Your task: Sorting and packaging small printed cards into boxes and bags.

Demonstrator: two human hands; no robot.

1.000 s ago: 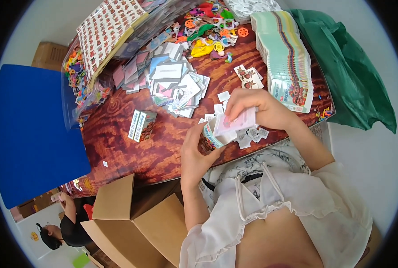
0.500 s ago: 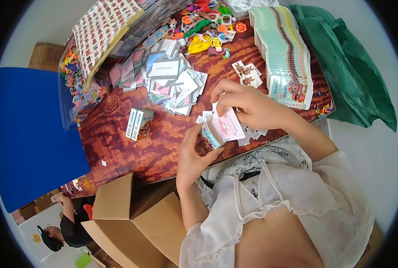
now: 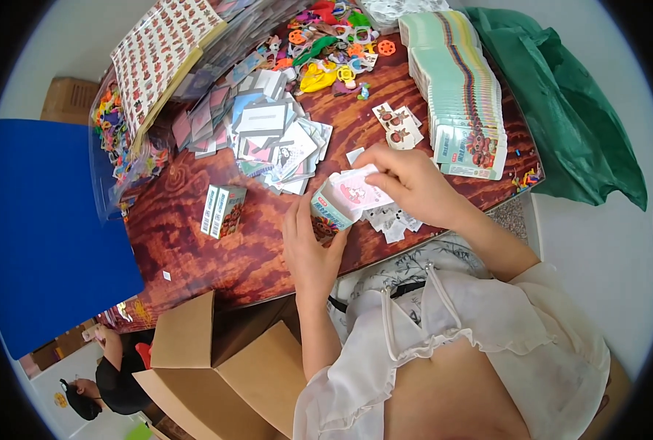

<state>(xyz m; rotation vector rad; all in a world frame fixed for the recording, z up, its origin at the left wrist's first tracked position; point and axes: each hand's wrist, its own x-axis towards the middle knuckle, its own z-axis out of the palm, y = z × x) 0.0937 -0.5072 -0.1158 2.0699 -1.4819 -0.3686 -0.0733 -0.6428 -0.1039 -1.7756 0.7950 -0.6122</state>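
Note:
My left hand (image 3: 310, 248) is closed round a small teal printed box (image 3: 328, 211) with its top open, tilted near the table's front edge. My right hand (image 3: 416, 188) pinches the edge of a flat pink-and-white printed packet (image 3: 354, 192), which stands at the box's open mouth; how far down it reaches inside is hidden. Small white sticker pieces (image 3: 394, 224) lie under my right wrist. Beyond that hand are sticker cards with brown animal faces (image 3: 398, 126). Two filled boxes (image 3: 224, 211) stand together on the left.
Loose cards (image 3: 282, 147) are heaped mid-table, with colourful small toys (image 3: 334, 51) behind. A long row of flat box blanks (image 3: 455, 95) lies at right, beside a green bag (image 3: 561, 110). An open carton (image 3: 183, 330) stands below the front edge. Another person (image 3: 117, 374) is at lower left.
The packet has shifted with my right hand, which now grips its right edge instead of its top. The box has moved slightly left in my left hand. The whole view has shifted a little.

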